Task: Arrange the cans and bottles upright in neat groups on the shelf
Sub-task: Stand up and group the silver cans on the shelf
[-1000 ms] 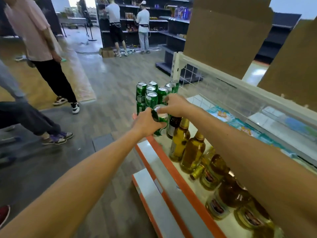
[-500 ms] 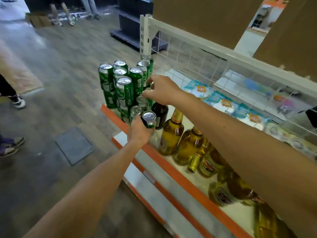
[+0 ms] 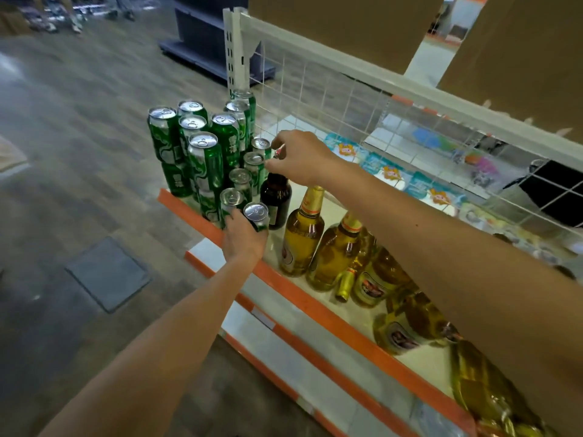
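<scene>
- We are gripping the front can in the left hand at the shelf edge — aligning it with its row.
- We are pinching the dark bottle by its cap with the right hand, steadying it.

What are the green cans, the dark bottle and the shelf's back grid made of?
Green cans: probably aluminium; glossy printed sides, bare silvery pull-tab tops. Dark bottle: seemingly brown glass; smooth, with sharp glints. Back grid: likely white-coated metal wire; thin crossing rods, matte.
</scene>
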